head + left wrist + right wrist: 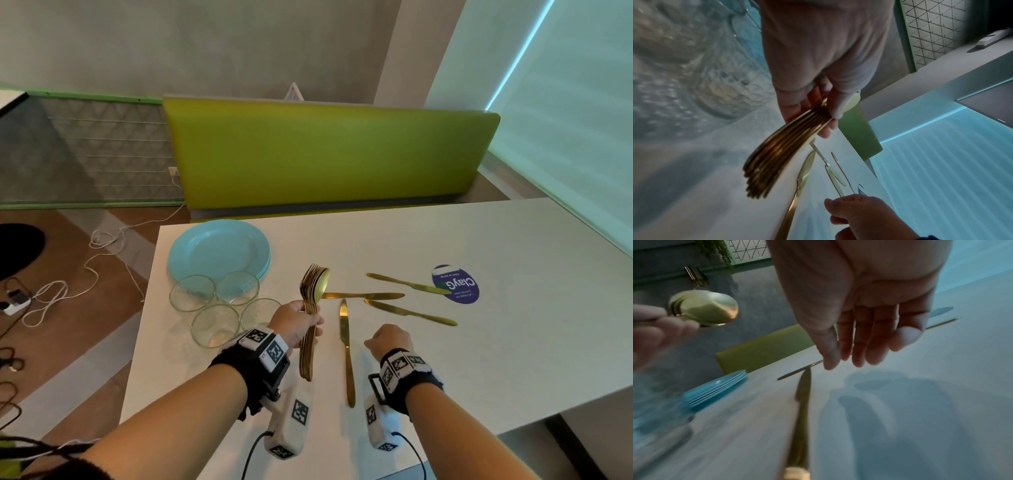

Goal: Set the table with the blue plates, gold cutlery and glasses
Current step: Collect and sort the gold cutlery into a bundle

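My left hand (305,318) grips a bundle of gold forks and spoons (310,308) by the handles, heads pointing away, lifted over the white table (479,342). The left wrist view shows the fingers wrapped round the bundle (781,154). My right hand (380,339) hovers with relaxed fingers (859,345) and holds nothing, just right of a gold knife (346,349) lying lengthwise. Three more gold knives (409,311) lie scattered beyond it. A stack of blue plates (219,250) sits at the table's far left, with several glasses (215,325) in front of it.
A round purple sticker (455,284) lies under one knife's tip. A green bench back (325,154) runs along the table's far edge. Cables (68,291) trail over the floor at left. The table's near edge is just below my wrists.
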`<act>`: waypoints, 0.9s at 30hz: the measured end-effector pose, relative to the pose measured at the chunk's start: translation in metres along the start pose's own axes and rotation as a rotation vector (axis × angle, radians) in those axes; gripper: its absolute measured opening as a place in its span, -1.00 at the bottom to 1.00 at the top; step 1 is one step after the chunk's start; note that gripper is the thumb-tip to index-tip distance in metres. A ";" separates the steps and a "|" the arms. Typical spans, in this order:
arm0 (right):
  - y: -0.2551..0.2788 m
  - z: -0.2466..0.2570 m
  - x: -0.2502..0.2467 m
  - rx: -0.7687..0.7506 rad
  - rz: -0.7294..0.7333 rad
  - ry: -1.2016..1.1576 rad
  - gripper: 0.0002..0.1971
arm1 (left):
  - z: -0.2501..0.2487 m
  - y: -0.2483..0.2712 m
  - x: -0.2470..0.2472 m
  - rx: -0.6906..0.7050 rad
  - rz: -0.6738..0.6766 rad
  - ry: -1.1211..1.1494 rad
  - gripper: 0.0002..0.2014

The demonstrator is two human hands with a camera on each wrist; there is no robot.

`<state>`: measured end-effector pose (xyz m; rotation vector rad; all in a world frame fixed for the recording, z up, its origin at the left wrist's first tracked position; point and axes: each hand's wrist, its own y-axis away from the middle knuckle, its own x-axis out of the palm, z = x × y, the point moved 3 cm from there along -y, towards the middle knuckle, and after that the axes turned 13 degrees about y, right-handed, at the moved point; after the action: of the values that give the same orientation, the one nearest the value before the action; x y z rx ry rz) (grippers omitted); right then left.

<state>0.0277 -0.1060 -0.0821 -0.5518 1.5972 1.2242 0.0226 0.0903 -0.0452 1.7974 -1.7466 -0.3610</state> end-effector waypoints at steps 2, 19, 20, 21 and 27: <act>-0.011 -0.005 -0.013 0.011 0.008 0.011 -0.60 | -0.003 -0.006 0.006 -0.001 -0.012 0.011 -0.90; -0.007 0.037 0.012 -0.088 0.175 0.089 -0.75 | -0.005 -0.036 0.023 -0.016 -0.066 -0.029 -0.88; -0.006 0.037 0.012 -0.092 0.176 0.098 -0.72 | -0.005 -0.036 0.023 -0.016 -0.064 -0.024 -0.88; -0.006 0.036 0.012 -0.091 0.175 0.104 -0.67 | -0.005 -0.036 0.024 -0.016 -0.061 -0.022 -0.89; -0.006 0.027 0.000 -0.078 0.187 0.036 -0.76 | -0.007 -0.038 0.028 -0.025 -0.046 -0.036 -0.88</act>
<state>0.0443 -0.0835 -0.0845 -0.4840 1.6661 1.4273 0.0604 0.0628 -0.0558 1.8265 -1.7195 -0.4349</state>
